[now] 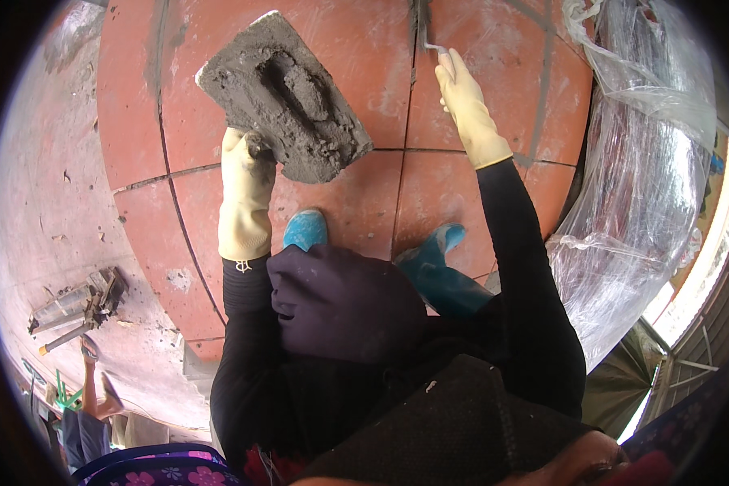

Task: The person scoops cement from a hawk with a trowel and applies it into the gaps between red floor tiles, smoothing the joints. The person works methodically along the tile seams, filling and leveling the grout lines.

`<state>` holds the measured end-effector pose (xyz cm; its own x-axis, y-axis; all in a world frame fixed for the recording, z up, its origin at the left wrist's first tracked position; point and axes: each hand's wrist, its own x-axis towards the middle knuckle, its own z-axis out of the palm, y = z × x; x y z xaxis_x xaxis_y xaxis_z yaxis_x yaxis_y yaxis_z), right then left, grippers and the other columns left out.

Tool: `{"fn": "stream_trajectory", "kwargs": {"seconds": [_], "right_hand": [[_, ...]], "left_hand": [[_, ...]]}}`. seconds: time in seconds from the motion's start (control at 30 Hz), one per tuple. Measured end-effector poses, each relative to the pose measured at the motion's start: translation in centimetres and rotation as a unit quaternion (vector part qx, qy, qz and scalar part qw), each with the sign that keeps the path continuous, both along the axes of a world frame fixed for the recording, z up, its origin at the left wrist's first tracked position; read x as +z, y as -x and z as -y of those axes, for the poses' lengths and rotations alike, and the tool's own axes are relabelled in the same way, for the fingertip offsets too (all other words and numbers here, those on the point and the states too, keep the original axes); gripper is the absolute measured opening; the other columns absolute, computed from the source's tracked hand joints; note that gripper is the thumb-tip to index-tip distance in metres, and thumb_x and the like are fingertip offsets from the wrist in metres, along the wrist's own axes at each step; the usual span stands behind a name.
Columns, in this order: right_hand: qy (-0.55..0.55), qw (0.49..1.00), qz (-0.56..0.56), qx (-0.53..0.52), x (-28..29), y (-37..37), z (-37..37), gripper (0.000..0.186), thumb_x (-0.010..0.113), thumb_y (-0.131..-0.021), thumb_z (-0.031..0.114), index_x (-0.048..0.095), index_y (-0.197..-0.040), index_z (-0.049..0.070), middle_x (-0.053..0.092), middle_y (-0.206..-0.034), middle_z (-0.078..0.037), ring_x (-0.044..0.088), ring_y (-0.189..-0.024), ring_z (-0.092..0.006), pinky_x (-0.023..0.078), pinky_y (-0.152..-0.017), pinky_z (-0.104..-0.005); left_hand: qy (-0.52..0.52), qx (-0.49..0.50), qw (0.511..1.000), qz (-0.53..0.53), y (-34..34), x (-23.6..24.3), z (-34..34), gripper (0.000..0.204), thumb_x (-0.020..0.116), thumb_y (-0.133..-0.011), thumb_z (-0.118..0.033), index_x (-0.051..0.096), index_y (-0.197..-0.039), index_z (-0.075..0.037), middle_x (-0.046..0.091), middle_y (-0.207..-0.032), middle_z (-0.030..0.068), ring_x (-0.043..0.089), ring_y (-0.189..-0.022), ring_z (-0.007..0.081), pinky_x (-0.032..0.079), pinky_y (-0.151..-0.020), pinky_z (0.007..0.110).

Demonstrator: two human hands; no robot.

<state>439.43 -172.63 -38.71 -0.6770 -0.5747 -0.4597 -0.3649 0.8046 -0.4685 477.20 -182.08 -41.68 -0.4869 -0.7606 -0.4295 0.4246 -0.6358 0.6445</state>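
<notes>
My left hand [247, 178], in a cream rubber glove, grips a rectangular board [219, 73] from below, loaded with wet grey mortar [316, 121] that has a scooped hollow in it. My right hand [466, 105], gloved the same, is closed on a slim metal pointing tool [431, 46], whose end is at a grey joint between the red-orange tiles [506, 73]. Open dark joints [409, 105] and grey filled ones run across the tiles. My two blue boots [305, 227] stand on the tiles below.
Clear plastic sheeting [624, 202] bunches along the right. At the left, a pale concrete floor [49, 186] carries a dirty metal tool with a handle [85, 304]. Another person's legs [89, 405] show at the lower left, near a green object [66, 398].
</notes>
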Motion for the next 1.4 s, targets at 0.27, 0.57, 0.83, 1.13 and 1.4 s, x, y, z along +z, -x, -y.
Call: {"fn": "stream_trajectory", "kwargs": {"seconds": [0.27, 0.57, 0.83, 1.13, 1.4], "right_hand": [[-0.108, 0.963, -0.202, 0.141, -2.4, -2.5, 0.3, 0.062, 0.046, -0.101, 0.035, 0.025, -0.157, 0.017, 0.065, -0.116, -0.026, 0.066, -0.098, -0.0444, 0.052, -0.088, -0.0530], [-0.157, 0.954, -0.198, 0.161, -0.5, -6.9, -4.2, 0.064, 0.048, -0.101, 0.033, 0.023, -0.158, 0.018, 0.067, -0.110, -0.025, 0.069, -0.088, -0.0389, 0.055, -0.077, -0.0507], [-0.001, 0.990, 0.086, -0.112, 6.5, -5.7, -4.0, 0.065, 0.056, -0.099, 0.027, 0.030, -0.158, 0.020, 0.065, -0.092, -0.006, 0.050, -0.055, -0.0103, 0.045, -0.048, -0.0284], [-0.019, 0.999, 0.010, 0.029, 1.4, -3.9, 4.5, 0.064, 0.057, -0.099, 0.039, 0.034, -0.156, 0.021, 0.064, -0.084, -0.003, 0.054, -0.058, -0.0110, 0.049, -0.054, -0.0288], [0.092, 0.977, 0.181, -0.067, 3.7, 0.5, 4.3, 0.055, 0.058, -0.100, 0.033, 0.045, -0.151, 0.018, 0.058, -0.085, -0.004, 0.056, -0.065, -0.0105, 0.052, -0.057, -0.0270]], "left_hand": [[-0.041, 0.066, 0.994, 0.074, 1.5, 0.7, -0.3, 0.030, 0.050, -0.090, -0.005, 0.060, -0.118, -0.002, 0.063, -0.087, 0.0061, 0.058, -0.069, 0.0155, 0.048, -0.060, 0.028], [-0.022, 0.055, 0.997, 0.049, 1.2, 1.2, -0.2, 0.016, 0.055, -0.087, -0.006, 0.058, -0.102, -0.001, 0.062, -0.082, 0.0081, 0.058, -0.067, 0.0180, 0.048, -0.058, 0.030], [-0.055, 0.093, 0.990, 0.089, 1.8, 3.0, 0.0, 0.011, 0.053, -0.086, -0.005, 0.056, -0.096, -0.002, 0.061, -0.080, 0.0094, 0.057, -0.066, 0.0194, 0.048, -0.057, 0.031], [-0.050, 0.015, 0.994, 0.092, 0.4, 1.6, 0.1, 0.018, 0.056, -0.089, -0.009, 0.060, -0.106, -0.005, 0.063, -0.097, 0.0091, 0.062, -0.081, 0.0199, 0.051, -0.068, 0.032], [0.081, 0.027, 0.991, 0.101, 1.0, 0.7, -0.2, 0.018, 0.054, -0.089, -0.006, 0.057, -0.106, -0.002, 0.063, -0.087, 0.0102, 0.061, -0.075, 0.0203, 0.050, -0.064, 0.032]]}}
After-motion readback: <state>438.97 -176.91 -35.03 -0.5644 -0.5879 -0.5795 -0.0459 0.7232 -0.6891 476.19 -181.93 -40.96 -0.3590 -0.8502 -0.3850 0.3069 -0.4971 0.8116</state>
